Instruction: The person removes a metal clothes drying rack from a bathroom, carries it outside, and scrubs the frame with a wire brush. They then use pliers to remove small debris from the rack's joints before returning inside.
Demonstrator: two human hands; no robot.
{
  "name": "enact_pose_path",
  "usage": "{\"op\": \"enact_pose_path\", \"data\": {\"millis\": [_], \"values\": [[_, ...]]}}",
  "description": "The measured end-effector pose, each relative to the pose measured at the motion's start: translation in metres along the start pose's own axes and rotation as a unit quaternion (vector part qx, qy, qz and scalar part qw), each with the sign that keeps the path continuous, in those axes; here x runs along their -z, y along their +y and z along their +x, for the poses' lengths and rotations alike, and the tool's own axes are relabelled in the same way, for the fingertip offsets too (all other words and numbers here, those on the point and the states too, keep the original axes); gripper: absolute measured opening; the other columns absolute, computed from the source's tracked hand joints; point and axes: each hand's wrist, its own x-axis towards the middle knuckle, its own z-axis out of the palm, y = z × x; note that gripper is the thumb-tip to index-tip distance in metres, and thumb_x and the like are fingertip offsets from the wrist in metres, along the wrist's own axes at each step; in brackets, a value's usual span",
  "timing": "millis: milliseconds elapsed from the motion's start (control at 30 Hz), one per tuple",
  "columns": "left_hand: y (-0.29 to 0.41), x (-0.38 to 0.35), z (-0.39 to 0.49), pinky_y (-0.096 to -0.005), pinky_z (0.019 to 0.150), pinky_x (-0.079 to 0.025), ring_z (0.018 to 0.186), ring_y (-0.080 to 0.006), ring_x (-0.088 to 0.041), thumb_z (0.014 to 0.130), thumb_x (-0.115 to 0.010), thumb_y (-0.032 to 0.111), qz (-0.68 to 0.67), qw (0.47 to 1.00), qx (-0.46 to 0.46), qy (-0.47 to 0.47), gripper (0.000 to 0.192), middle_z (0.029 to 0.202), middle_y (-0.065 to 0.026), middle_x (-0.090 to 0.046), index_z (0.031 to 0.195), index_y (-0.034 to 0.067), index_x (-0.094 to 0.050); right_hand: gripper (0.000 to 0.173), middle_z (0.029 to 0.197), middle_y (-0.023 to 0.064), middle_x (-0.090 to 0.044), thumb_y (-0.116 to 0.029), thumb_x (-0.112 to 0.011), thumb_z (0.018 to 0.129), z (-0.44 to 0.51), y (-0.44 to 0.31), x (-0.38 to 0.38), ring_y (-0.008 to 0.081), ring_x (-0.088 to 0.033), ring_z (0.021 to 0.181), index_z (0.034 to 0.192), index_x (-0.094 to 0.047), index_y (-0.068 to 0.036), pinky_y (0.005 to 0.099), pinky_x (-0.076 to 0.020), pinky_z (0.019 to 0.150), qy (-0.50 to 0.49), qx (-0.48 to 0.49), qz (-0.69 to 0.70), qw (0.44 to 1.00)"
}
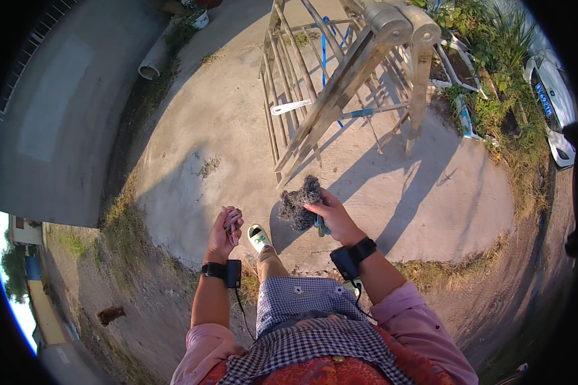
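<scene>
My left hand [219, 236] is closed around a small bundle of pinkish strips [232, 220], perhaps cord or cloth. In my right hand [339, 219] is a dark grey, fuzzy fibrous clump [296, 207], gripped at its right side by thumb and fingers. A blue-green object [321, 226], possibly a tool's handles, shows below the same hand; the fingers hide part of it. Both hands are held apart over the concrete ground [250, 178]. A black strap with a box sits on each wrist.
A tall metal frame [313, 130] with bars and rollers stands ahead, with a blue strap [324, 53] and a white strip [290, 107] on it. Plants [496, 72] and a parked white car [551, 96] are at right. A grey wall [53, 120] rises at left.
</scene>
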Motion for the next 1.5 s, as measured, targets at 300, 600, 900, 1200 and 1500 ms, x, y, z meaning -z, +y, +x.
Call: {"op": "enact_pose_path", "data": {"millis": [300, 600, 900, 1200, 1500], "values": [[0.095, 0.132, 0.122, -0.0232, 0.055, -0.051, 0.096, -0.0192, -0.061, 0.092, -0.059, 0.043, -0.160, 0.984, 0.080, 0.022, 0.037, 0.105, -0.0059, -0.061, 0.110, 0.011, -0.056, 0.021, 0.100, 0.0012, -0.067, -0.021, -0.051, 0.096, 0.209, 0.121, -0.145, 0.0114, -0.063, 0.078, 0.113, -0.059, -0.011, 0.0308, -0.0541, 0.063, 0.067, -0.131, 0.272, 0.951], [0.233, 0.129, 0.182, -0.0222, 0.044, -0.042, 0.066, -0.0130, -0.064, 0.088, -0.064, 0.021, 0.246, 0.965, 0.081, -0.038, 0.028, 0.087, -0.0050, -0.066, 0.109, 0.003, -0.058, 0.030, 0.108, 0.0057, -0.065, -0.029, -0.046, 0.097, 0.333, 0.142, -0.257, 0.0214, -0.064, 0.095, 0.116, -0.056, -0.007, 0.0381, -0.0512, 0.085, 0.100, -0.073, 0.327, 0.937], [0.279, 0.098, 0.269, -0.0277, 0.063, -0.050, 0.070, -0.0125, -0.060, 0.082, -0.070, 0.027, 0.473, 0.876, 0.001, -0.095, 0.041, 0.090, -0.0065, -0.066, 0.111, 0.000, -0.060, 0.031, 0.102, 0.0097, -0.066, -0.028, -0.046, 0.096, 0.427, 0.110, -0.276, 0.0225, -0.066, 0.082, 0.117, -0.054, -0.007, 0.0373, -0.0567, 0.069, 0.134, -0.051, 0.319, 0.937], [0.264, 0.113, 0.416, -0.0242, 0.069, -0.048, 0.075, -0.0051, -0.055, 0.079, -0.074, 0.012, 0.415, 0.896, 0.043, -0.150, 0.023, 0.085, 0.0001, -0.066, 0.099, 0.002, -0.067, 0.030, 0.096, 0.0099, -0.066, -0.027, -0.044, 0.096, 0.544, 0.110, -0.223, 0.0224, -0.066, 0.073, 0.114, -0.053, -0.005, 0.0347, -0.0561, 0.059, 0.167, -0.059, 0.340, 0.924], [0.303, 0.132, 0.539, -0.0232, 0.077, -0.049, 0.091, -0.0078, -0.060, 0.078, -0.074, 0.004, 0.258, 0.944, 0.079, -0.190, 0.033, 0.101, -0.0017, -0.067, 0.109, 0.000, -0.062, 0.033, 0.111, 0.0101, -0.065, -0.027, -0.051, 0.093, 0.657, 0.106, -0.222, 0.0236, -0.062, 0.101, 0.114, -0.056, -0.001, 0.0362, -0.0492, 0.092, 0.273, 0.035, 0.436, 0.857]]}}
